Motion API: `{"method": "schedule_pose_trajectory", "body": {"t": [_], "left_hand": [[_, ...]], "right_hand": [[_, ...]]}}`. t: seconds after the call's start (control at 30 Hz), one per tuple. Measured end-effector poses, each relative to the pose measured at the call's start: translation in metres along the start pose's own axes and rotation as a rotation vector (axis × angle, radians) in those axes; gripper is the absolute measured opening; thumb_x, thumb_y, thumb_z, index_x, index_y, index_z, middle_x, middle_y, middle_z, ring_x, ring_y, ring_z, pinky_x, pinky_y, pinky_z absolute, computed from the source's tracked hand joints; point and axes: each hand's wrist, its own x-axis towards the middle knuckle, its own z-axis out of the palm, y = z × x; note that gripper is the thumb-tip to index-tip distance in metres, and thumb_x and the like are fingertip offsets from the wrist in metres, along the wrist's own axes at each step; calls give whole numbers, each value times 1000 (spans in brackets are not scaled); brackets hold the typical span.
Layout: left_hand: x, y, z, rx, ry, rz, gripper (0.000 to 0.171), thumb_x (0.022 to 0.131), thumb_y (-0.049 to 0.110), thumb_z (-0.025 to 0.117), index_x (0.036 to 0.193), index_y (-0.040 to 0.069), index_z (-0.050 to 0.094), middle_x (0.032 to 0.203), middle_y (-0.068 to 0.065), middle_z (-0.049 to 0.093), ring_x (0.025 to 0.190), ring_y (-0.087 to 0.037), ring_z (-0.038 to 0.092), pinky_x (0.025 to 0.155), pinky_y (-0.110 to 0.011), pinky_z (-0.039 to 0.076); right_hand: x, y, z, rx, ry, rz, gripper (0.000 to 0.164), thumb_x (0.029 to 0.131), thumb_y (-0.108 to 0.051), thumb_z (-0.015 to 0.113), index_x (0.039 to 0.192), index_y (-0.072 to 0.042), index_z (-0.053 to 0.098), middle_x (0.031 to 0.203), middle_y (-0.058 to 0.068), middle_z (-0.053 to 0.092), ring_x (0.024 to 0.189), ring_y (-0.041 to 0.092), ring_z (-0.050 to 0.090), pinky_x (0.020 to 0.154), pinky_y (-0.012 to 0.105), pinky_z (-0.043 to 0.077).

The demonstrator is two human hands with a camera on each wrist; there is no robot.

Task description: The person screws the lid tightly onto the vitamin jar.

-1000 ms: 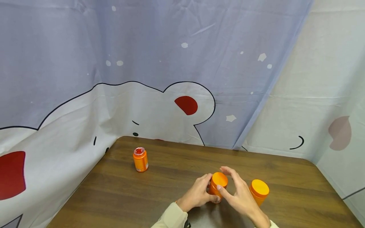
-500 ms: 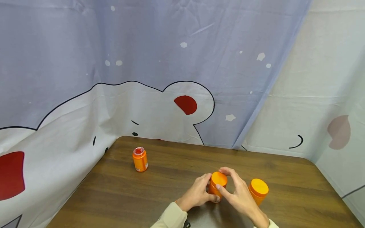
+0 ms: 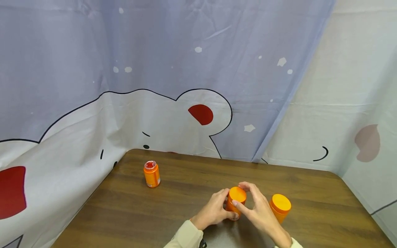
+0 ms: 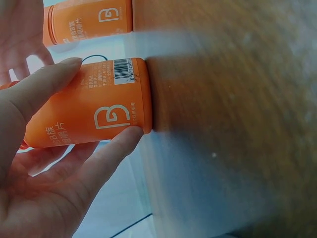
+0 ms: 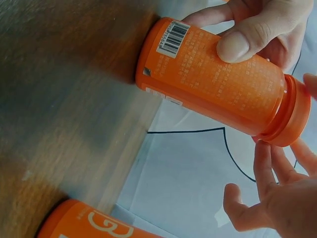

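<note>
**Orange bottle [image 3: 232,207] in double grip**

Its barcode [image 5: 173,38] shows only in wrist views. Upright on the table [image 3: 186,203], it stands between a left hand [image 3: 212,210] gripping its body and a right hand [image 3: 262,213] pinching its cap [image 3: 237,195]. Beside stands one capped bottle [image 3: 280,208]; farther off, one open bottle [image 3: 152,176].

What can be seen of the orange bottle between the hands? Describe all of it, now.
The bottle is a plain cylinder, plastic by its look, with a matching orange lid on top; whether that is tight, I cannot tell. Its side carries a pale outlined logo, a barcode and lines of small print. It stands upright on the wooden table. The left hand grips its body, and the right hand has thumb and fingers about the lid.
</note>
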Motion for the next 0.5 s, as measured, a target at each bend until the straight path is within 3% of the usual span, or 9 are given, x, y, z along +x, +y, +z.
{"method": "schedule_pose_trajectory", "body": {"t": [0.2, 0.33, 0.43, 0.5], "left_hand": [[2, -1, 1, 13, 6, 14, 52, 69, 29, 80, 111, 17, 52, 98, 7, 55, 88, -3, 52, 77, -19, 46], [2, -1, 1, 20, 5, 8, 51, 68, 28, 81, 110, 17, 52, 96, 9, 54, 87, -2, 52, 77, -18, 46], [1, -1, 0, 18, 2, 3, 51, 68, 28, 80, 109, 18, 52, 95, 10, 53, 85, -1, 51, 76, -18, 45], [1, -1, 0, 1, -3, 2, 51, 69, 27, 80, 110, 18, 52, 95, 10, 53, 86, -1, 51, 76, -18, 46]], "right_hand": [[0, -1, -1, 41, -41, 13, 59, 79, -36, 71, 129, -25, 42, 126, -7, 50, 114, 17, 47, 92, 52, 38], [0, -22, -9, 69, -51, 5, 55, 81, -23, 69, 130, -19, 43, 125, -1, 52, 113, 23, 49, 92, 55, 37], [1, -38, -15, 63, -48, -14, 51, 80, -13, 69, 126, -11, 47, 120, 1, 56, 109, 24, 52, 92, 47, 40], [1, -36, -16, 52, -45, -31, 46, 81, -13, 69, 122, -10, 49, 117, 0, 58, 108, 22, 53, 92, 40, 41]]}}
